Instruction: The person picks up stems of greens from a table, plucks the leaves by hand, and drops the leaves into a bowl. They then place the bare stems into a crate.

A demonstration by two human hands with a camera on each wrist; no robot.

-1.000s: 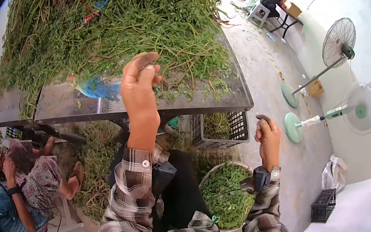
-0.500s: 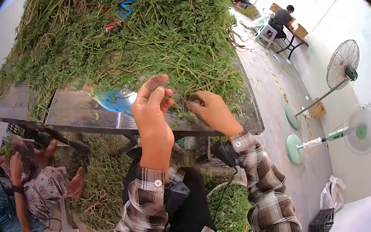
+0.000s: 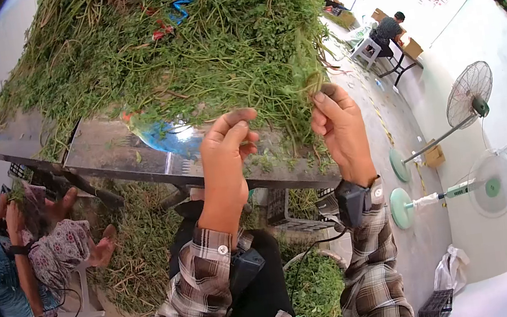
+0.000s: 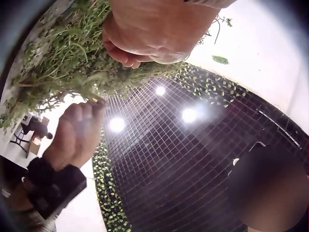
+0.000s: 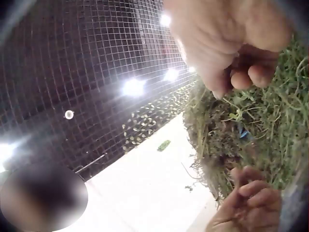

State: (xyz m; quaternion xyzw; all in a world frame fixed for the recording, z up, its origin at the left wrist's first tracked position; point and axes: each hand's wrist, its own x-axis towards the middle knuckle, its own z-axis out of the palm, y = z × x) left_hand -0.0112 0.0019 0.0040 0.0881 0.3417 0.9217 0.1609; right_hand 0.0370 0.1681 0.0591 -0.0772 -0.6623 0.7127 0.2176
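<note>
A large heap of leafy green stems [image 3: 220,59] covers most of the dark table [image 3: 109,146]. My left hand [image 3: 224,159] is over the table's front edge, fingers curled and thumb close to the index finger, with nothing visible between them; the right wrist view shows this left hand [image 5: 248,203] similarly. To its right, my right hand [image 3: 347,132] pinches a thin green stem [image 3: 313,82] between thumb and index finger, at the heap's front right. The left wrist view shows the right hand [image 4: 79,128] against the hanging greens. The hands are apart.
Below the table are a black crate [image 3: 280,210] and a round tub of greens [image 3: 316,282] by my legs. Loose stems [image 3: 143,252] cover the floor. A seated person [image 3: 53,251] is at left; two fans [image 3: 468,92] stand at right. Others sit farther back.
My right hand has risen from low at the right, come close to my left hand, then moved right and up to the heap's edge, where it now pinches a stem. My left hand has shifted slightly right.
</note>
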